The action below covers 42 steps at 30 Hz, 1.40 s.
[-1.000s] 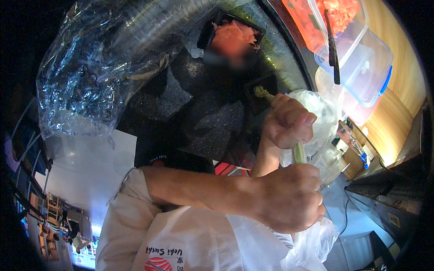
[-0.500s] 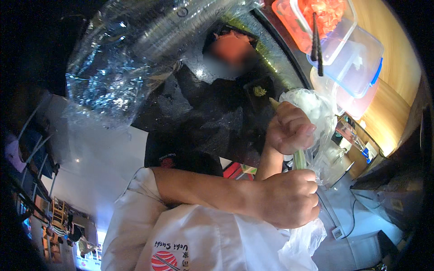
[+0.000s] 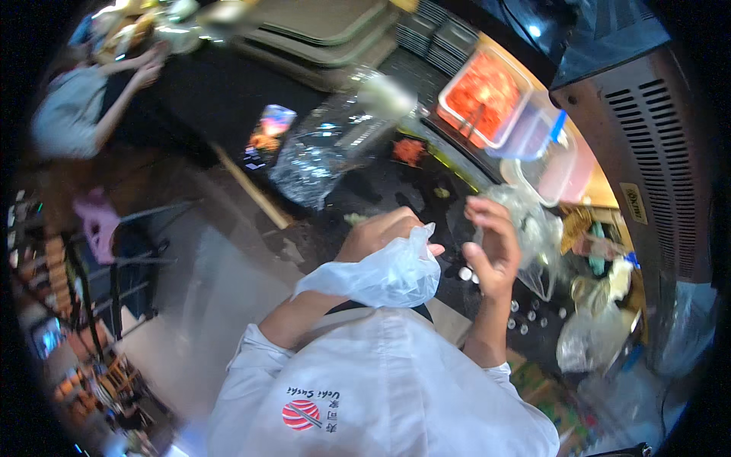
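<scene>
My left hand (image 3: 384,232) is closed around a whitish translucent piping bag (image 3: 381,270), its loose end hanging back over my wrist. A pale green tip (image 3: 355,218) pokes out beyond the left knuckles. My right hand (image 3: 495,247) is raised beside it, apart from the bag, with fingers spread and nothing in them. Beyond the hands, on the dark counter (image 3: 373,186), a small black tray holds orange-pink shreds (image 3: 409,152). A dab of pale green paste (image 3: 442,193) sits nearer to my right hand.
A clear tub (image 3: 525,91) of orange-pink shreds holds dark tongs (image 3: 474,120). Close to my right hand lie a clear plastic bag (image 3: 533,236) and several white discs (image 3: 467,274). Shiny plastic wrapping (image 3: 308,164) is at left, stacked trays (image 3: 327,34) behind, a vented machine (image 3: 647,152) at right.
Both hands gripped the piping bag at the right, forearms crossed; now the right has let go and opened, and the left has carried the bag leftward. The view has shifted too.
</scene>
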Each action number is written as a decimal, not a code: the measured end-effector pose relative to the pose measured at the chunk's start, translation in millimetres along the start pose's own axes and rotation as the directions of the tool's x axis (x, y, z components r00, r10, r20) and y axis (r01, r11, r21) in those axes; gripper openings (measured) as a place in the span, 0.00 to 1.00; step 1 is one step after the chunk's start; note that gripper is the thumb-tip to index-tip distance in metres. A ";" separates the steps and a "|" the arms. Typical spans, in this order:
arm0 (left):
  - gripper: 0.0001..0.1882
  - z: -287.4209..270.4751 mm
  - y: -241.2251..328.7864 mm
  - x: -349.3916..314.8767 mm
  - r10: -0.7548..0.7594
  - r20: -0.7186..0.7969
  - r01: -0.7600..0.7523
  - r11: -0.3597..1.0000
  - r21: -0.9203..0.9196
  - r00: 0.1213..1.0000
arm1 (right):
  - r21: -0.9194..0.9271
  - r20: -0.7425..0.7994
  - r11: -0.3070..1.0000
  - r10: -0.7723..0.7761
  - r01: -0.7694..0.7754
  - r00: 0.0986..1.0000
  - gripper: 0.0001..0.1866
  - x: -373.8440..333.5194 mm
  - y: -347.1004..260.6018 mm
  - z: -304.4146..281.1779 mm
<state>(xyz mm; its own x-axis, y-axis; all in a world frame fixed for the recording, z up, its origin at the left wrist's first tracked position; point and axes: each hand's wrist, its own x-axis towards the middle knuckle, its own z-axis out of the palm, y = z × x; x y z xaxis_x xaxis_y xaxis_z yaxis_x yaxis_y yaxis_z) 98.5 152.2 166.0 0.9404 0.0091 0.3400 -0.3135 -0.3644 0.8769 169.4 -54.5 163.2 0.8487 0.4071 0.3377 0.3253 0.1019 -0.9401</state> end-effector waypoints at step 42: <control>0.46 -471.0 -11.2 -793.4 -0.760 -0.650 0.991 0.085 -0.099 0.000 | 0.159 0.481 0.982 0.014 0.103 -0.877 0.14 -322.9 -50.2 980.4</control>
<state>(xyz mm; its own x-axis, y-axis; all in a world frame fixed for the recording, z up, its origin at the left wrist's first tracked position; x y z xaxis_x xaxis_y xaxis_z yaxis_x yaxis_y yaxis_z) -706.3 587.6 46.5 0.1529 0.8821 -0.4455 0.8926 0.0702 0.4453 -529.9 698.9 56.3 -0.9401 0.0813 -0.3312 0.3403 0.2859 -0.8958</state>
